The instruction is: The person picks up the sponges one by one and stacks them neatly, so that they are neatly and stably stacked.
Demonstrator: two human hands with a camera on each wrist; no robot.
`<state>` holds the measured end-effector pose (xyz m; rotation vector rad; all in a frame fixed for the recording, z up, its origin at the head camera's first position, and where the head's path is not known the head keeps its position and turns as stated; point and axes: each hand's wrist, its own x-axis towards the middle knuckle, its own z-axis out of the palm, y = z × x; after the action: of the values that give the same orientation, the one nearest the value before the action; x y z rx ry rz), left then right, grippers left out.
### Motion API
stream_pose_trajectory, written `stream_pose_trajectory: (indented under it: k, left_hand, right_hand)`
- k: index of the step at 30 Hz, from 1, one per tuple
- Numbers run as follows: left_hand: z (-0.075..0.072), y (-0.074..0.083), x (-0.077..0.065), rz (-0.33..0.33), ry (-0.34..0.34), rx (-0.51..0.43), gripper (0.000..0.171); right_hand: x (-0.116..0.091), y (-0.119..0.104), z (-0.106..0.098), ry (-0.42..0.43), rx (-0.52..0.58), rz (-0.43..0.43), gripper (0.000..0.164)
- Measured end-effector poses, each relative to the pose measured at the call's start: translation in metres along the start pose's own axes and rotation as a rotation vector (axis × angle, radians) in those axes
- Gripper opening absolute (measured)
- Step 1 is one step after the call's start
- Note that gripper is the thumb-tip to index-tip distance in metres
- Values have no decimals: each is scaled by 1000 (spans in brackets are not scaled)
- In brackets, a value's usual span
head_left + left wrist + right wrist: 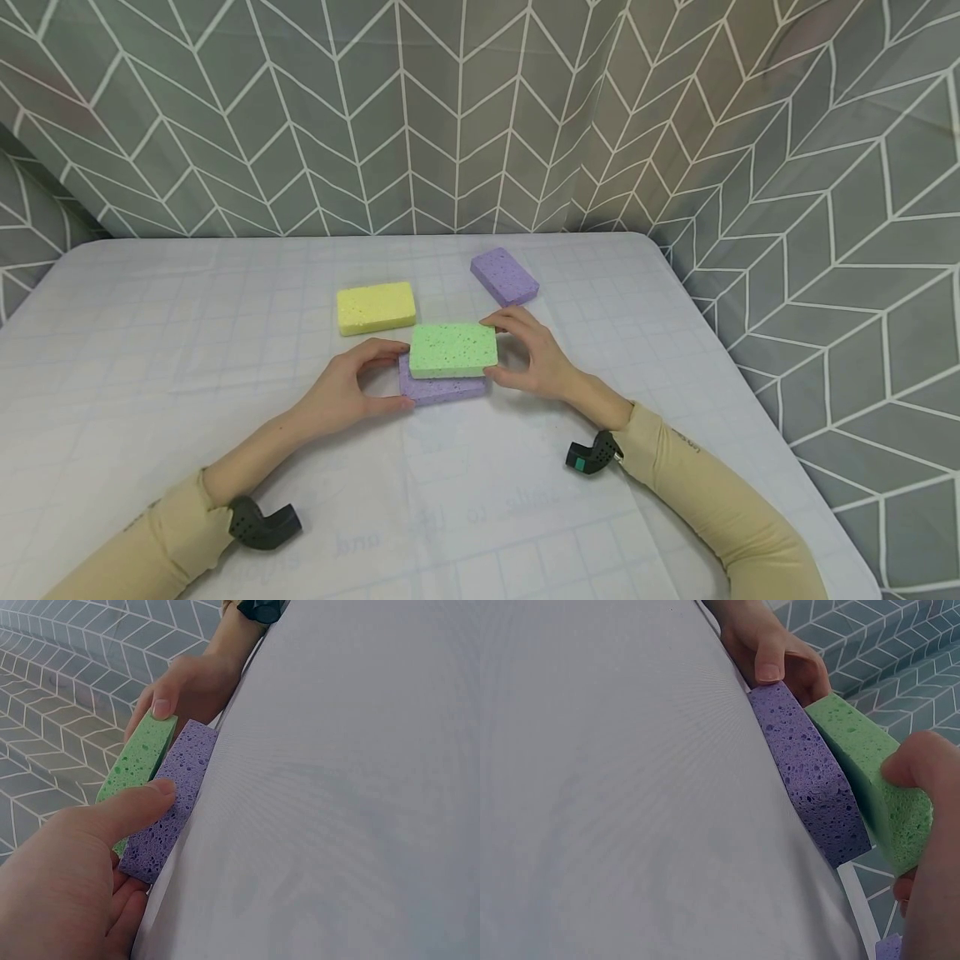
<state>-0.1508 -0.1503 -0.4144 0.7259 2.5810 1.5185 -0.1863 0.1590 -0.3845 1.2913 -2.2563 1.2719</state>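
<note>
A green sponge [453, 350] is pinched at its right end between the thumb and fingers of my right hand [543, 358]. Below it lies a purple sponge [442, 392], partly covered by the green one in the head view. My left hand [337, 392] grips the left end of this purple sponge, thumb on the near side and fingers on the far side. In the right wrist view, a narrow wedge-shaped gap shows between the green sponge [877, 772] and the purple sponge [810, 772].
Behind the left hand a yellow sponge [376, 308] lies on the white table cover [187, 333]. A second purple sponge [505, 277] sits farther back, to the right. Grey patterned curtains [435, 117] hang along the table's back and right edges.
</note>
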Motion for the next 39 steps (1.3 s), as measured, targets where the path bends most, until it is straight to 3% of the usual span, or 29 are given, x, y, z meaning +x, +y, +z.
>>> stream_pose_trajectory:
  k: [5,14,26,39]
  left_hand:
    - [0,0,0,-2,-2,-3,71]
    - [1,-1,-1,1,0,-3,71]
    - [1,0,-1,3,5,-20,71]
    - [0,-1,-1,-4,1,-3,72]
  right_hand:
    - [0,0,0,-9,11,5,55]
    - [-10,33,8,-41,26,18,62]
    - [-11,34,7,-72,39,30,61]
    - [-12,35,6,-80,62,-22,63]
